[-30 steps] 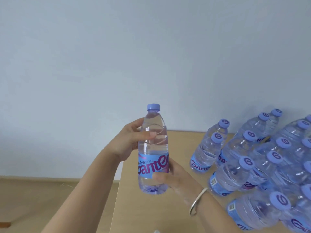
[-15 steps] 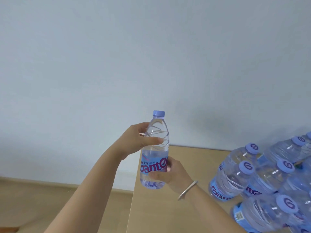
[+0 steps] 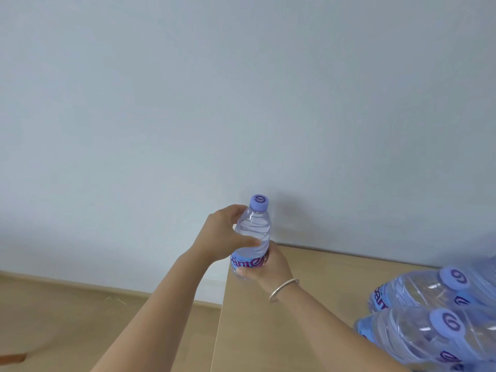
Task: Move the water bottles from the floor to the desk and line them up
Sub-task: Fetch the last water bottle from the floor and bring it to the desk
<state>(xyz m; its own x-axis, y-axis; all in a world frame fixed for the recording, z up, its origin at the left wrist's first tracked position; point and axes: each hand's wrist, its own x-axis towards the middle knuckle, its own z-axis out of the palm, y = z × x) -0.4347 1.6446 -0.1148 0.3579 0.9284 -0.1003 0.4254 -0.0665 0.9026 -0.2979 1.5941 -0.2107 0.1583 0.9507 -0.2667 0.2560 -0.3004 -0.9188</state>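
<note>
1. Bottle [image 3: 252, 237] is in both hands at about 6 o'clock in my head view, upright with a slight tilt, its base over the far left corner of the desk [image 3: 316, 267]. I cannot tell whether the base touches the top, as the right hand hides it.

2. Left hand [image 3: 220, 237] wraps the clear upper body, thumb across the front. Right hand [image 3: 264, 269] curls round the labelled lower part from the desk side; a bangle [image 3: 284, 289] sits on that wrist.

3. Handling, as I judge it: it looks full and capped, so moderately heavy for its size. The thin ribbed wall should dent under a hard squeeze, and the smooth plastic may slip. I would hold at the label band or the ribbed waist, where the wall is stiffer, and not by the cap [image 3: 259, 202].

4. A full bottle stands steadily once its base is flat. So near the corner, I would set it well inside the edge.

5. More bottles [image 3: 418, 318] crowd 4 o'clock on the desk, well apart from the held one, cut off by the frame edge.

6. Against the earlier frames, the bottle has travelled away from me toward the wall and the desk's far left corner, and it reads lower against the desk. Both grips are unchanged. My view has swung left and up, so the group that filled the right side is now mostly out of frame, and the cap's top now faces me.
</note>
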